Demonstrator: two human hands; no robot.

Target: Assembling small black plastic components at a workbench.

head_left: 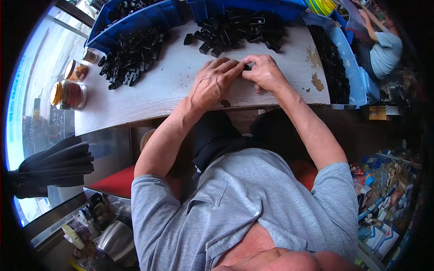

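Over the near part of a white wooden table, my two hands meet at the fingertips. A small black plastic part shows between them, mostly covered by the fingers. My right hand pinches it between thumb and forefinger. From the other side, the closed fingers of my left hand press against it, with the back of that hand facing up. Just beyond my hands lies a loose pile of black plastic parts. To the left spreads another pile of black parts, some with metal-looking pieces.
Blue bins line the table's far side, and a light blue bin of black parts stands at the right. Several lidded jars occupy the left edge. Another person works at far right. Cluttered shelving sits at lower right.
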